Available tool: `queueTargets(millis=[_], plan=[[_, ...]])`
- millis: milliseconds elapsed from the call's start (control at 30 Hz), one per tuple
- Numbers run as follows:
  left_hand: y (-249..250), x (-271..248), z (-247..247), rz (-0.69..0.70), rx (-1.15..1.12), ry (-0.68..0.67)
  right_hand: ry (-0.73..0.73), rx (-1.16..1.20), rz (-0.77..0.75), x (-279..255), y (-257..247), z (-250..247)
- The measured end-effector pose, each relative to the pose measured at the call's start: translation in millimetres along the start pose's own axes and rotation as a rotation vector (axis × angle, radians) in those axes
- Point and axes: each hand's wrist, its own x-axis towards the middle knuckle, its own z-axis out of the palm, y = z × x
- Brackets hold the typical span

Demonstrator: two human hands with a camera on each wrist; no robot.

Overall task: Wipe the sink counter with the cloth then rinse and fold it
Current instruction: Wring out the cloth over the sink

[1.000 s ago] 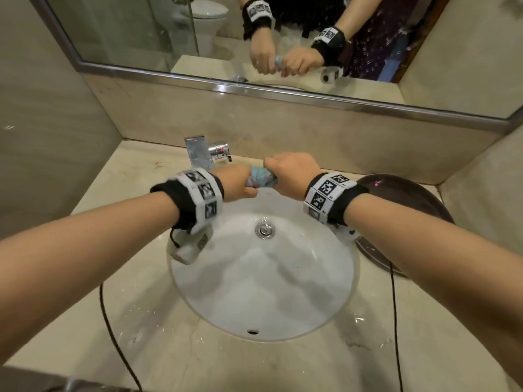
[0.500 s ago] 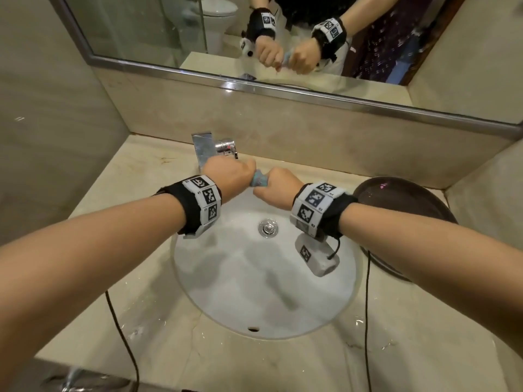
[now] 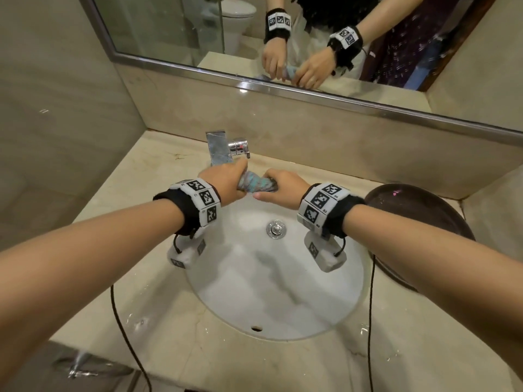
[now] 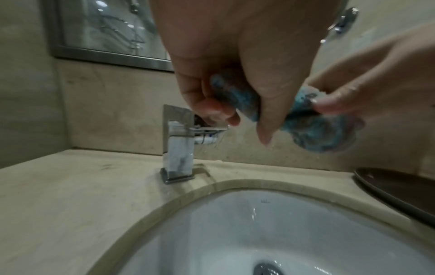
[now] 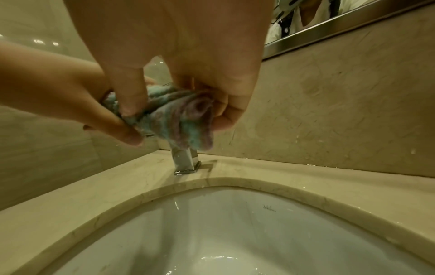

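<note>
Cloth is bunched into a short twisted roll, held over the back of the sink, just in front of the tap. Left hand has fingers and thumb curled round one end, right hand curled round the other; hands nearly touching.

Change over the last second: wrists have counter-rotated. Half a second ago the hands were tight together with only a sliver of cloth showing; now they've opened slightly apart and more of the roll is exposed. Reads as one wring cycle finishing, possibly a re-grip for the next twist. So my judgement: wipe and rinse are likely done, we're in the squeeze-out, fold not yet started.

Hard to make out:
- No water stream visible from the tap; can't tell whether the handle is on or off.
- Left wrist view is motion-blurred; the cloth is a blue smear there.
- Right wrist view shows the cloth folds clearly, blue and purple, but the tap spout is hidden behind it.
- Whether the cloth is dripping: can't tell.
- Table has droplets near the front edge; dark round dish at right is cut off by the right forearm.
</note>
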Motion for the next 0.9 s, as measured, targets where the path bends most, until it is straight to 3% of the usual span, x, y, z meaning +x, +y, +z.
queueTargets(millis=[133, 300, 567, 767, 900], plan=[[-23, -21, -3, -0.078, -0.308, -0.004, 0.016, 0.102, -0.078, 5, -11, 3], [-62, -62, -2, -0.195, -0.580, 0.112, 0.032, 0.187, -0.150, 20, -47, 15], [-138, -83, -11, -0.265, -0.467, 0.084, 0.020, 0.219, -0.265, 35, -116, 49], [-184, -95, -9, -0.286, -0.491, 0.045, 0.058, 0.225, -0.191, 55, -158, 74], [-221, -98, -10, -0.333, -0.692, 0.152, -0.008, 0.200, -0.115, 68, -185, 88]])
